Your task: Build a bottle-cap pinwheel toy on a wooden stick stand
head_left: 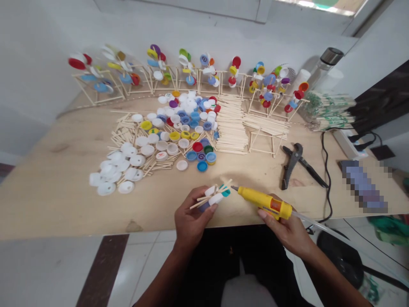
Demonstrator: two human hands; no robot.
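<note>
The left hand [188, 221] pinches the stick-and-cap piece [215, 198], about nine o'clock from the yellow glue gun [255, 197]; the right hand [289, 230] grips the gun, its long axis pointing toward ten.

Glue gun [263, 200] (yellow) in right hand [289, 230]

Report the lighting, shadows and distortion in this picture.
Head view: the window glares at top right; a soft shadow lies on the tabletop beyond the glue gun; the row of cap-and-stick models bows, likely lens distortion; pixelated blocks cover a flat object.
</note>
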